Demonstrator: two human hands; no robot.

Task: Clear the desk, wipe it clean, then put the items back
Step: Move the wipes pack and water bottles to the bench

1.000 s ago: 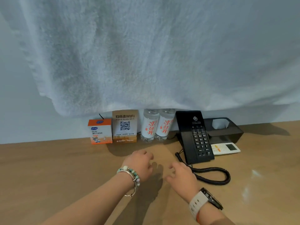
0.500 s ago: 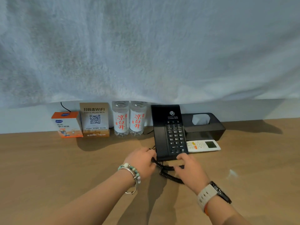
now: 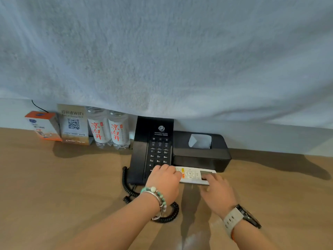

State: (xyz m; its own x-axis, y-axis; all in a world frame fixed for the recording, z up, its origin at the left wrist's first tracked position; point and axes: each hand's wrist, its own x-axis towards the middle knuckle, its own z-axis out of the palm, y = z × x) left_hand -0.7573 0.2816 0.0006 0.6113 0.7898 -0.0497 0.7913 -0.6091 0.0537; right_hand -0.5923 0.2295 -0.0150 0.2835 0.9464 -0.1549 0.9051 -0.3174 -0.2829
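Head view: the remote [image 3: 193,175] lies flat on the wooden worktop [image 3: 54,186], just in front of the black tissue box [image 3: 201,156] and touching the right near corner of the black phone [image 3: 153,150]. Its long axis runs left to right, tilted a little toward the wall at the right end. Both hands are on it, one at each end, so neither has any reach left to make. The left hand [image 3: 163,179] covers the remote's left end, fingers curled down out of sight; whether they grip it or only rest there cannot be told. The right hand [image 3: 217,193] comes in from the near side, its fingers [image 3: 210,177] laid fairly straight across the display end and the thumb by the near edge. They touch the remote and are not closed round it.

Along the wall to the left stand two water bottles [image 3: 108,129], a WiFi sign [image 3: 73,123] and an orange-and-white carton [image 3: 43,126]. The phone's coiled cord [image 3: 129,188] loops on the worktop under the left wrist. A white towel [image 3: 162,51] hangs across the upper part of the view.

Half a second ago both hands were at the phone's near edge, on its cord, and the remote lay untouched. They have since moved right onto it, while the phone stays between the bottles and the tissue box. Judged from this, the remote is being squared up in place.
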